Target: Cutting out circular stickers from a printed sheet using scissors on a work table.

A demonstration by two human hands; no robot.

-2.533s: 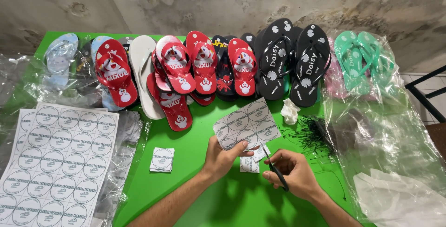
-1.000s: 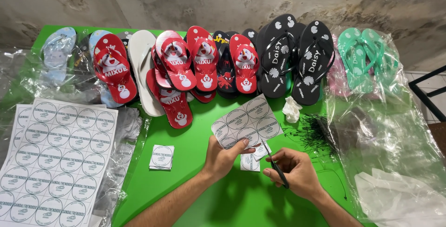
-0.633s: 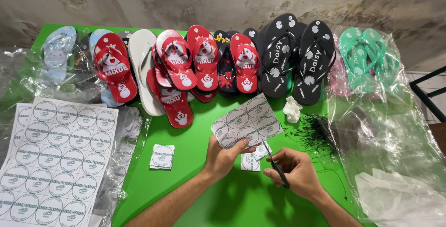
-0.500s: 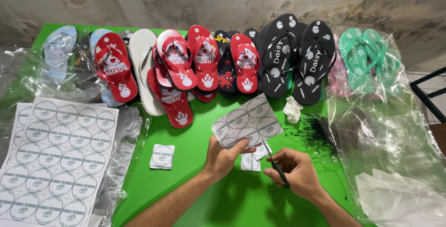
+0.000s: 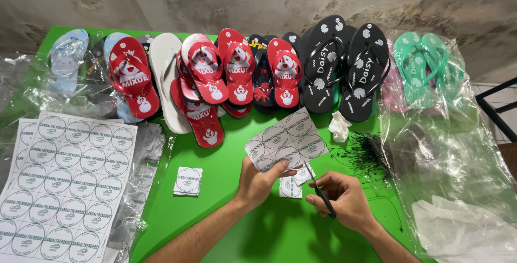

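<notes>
1. Paper is what we hold: our left hand [image 5: 258, 179] pinches a small sheet of round labels [image 5: 286, 142], thumb on top and fingers shut on its lower edge, so it sits up just above the green table [image 5: 226, 230].
2. Our right hand [image 5: 344, 198] is closed around dark scissors [image 5: 319, 193]. The blades point up at the bottom edge of the sheet and touch it or nearly do; we cannot tell if they are biting in.
3. Under the sheet lie cut label squares [image 5: 293, 182], right between our hands. A neat little stack of squares [image 5: 188, 180] sits apart, to the left.
4. Since a moment ago almost nothing has moved. The sheet looks the same size and the scissors sit in the same spot, so we think no new square has come off yet.
5. Only the view slid a tiny bit; the hands stayed in place.
6. Farther left lies a big full sheet of labels [image 5: 64, 182], uncut, on crinkly clear plastic.
7. Along the back stands a row of flip-flops: red ones [image 5: 204, 74], black ones [image 5: 344, 64] and green ones [image 5: 423, 66].
8. A small white scrap [image 5: 339, 127] and a heap of thin black ties [image 5: 363, 152] lie near the right hand, with clear bags [image 5: 452, 198] beyond.
</notes>
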